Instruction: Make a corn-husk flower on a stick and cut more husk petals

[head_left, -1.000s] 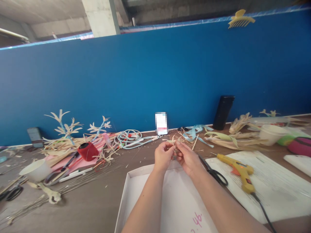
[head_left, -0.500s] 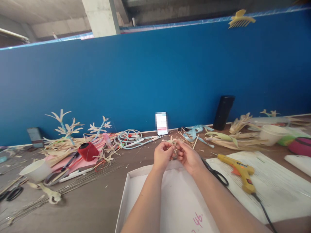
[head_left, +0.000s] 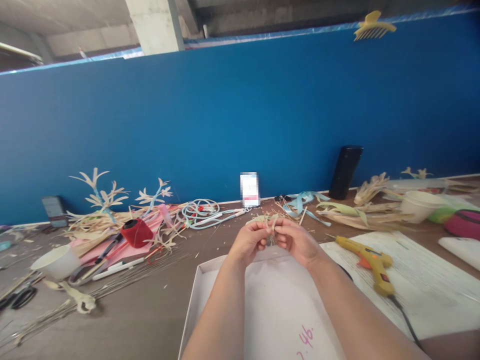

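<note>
My left hand (head_left: 247, 243) and my right hand (head_left: 298, 241) meet above the far edge of a shallow white box (head_left: 213, 300). Both pinch a small bundle of dried husk strips (head_left: 269, 222) between fingertips, the pale strips fanning up and outward from the fingers. The fingers of each hand are curled closed around it. My forearms stretch over the box, which has pink writing (head_left: 305, 340) on its floor.
A yellow glue gun (head_left: 369, 260) lies on a white board (head_left: 423, 285) to the right. A red spool (head_left: 135, 232), pens, scissors (head_left: 17, 297), wires, husk flowers (head_left: 101, 197) and a white cup (head_left: 55, 261) litter the left. A blue wall stands behind the table.
Both hands have shifted slightly toward me and lower, turning the husk bundle; the strips now fan out more above the fingers. The scissors by my right wrist are hidden by the arm.
</note>
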A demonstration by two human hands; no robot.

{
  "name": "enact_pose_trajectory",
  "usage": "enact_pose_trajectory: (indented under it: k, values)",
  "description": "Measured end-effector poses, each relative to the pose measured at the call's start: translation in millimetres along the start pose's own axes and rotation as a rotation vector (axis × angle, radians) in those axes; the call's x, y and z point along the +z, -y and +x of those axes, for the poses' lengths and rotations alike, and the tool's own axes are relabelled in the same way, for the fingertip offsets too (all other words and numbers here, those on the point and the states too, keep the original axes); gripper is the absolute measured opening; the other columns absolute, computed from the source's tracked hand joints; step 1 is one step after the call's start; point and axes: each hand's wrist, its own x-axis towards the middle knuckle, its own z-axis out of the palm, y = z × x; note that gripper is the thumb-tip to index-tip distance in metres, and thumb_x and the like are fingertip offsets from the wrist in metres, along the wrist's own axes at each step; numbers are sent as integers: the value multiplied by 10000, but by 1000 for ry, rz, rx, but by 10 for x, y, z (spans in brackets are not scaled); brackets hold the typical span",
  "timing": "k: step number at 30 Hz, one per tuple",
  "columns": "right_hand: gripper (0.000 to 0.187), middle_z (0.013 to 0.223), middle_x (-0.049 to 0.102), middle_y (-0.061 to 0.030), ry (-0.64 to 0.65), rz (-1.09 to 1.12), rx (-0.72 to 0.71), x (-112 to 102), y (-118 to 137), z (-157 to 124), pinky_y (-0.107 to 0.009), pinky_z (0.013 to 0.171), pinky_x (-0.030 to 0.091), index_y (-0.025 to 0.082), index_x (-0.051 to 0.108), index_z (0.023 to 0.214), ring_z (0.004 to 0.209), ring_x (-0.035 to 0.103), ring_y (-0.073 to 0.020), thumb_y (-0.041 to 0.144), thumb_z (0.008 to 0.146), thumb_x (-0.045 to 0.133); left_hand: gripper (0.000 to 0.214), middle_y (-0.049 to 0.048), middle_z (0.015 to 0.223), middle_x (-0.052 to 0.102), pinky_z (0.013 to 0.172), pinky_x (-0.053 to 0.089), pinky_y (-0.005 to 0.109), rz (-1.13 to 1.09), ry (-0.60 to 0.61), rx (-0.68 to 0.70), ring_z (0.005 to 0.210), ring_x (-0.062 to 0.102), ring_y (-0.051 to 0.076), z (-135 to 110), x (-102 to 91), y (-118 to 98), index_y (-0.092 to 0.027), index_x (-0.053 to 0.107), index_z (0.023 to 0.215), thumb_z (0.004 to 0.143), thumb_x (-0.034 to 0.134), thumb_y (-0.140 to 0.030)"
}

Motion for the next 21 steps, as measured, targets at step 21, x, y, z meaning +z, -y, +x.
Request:
enact_pose_trajectory:
  k: [21]
  values:
    - [199,581,499,51,-95,7,-68,2,43,-6,-189,440,280,193,631,763,500,394,-55,318,651,740,321,4,680,586,409,303,147,15,-114,144,488,494,41,56,-30,43,-133,591,744,566,772,-330]
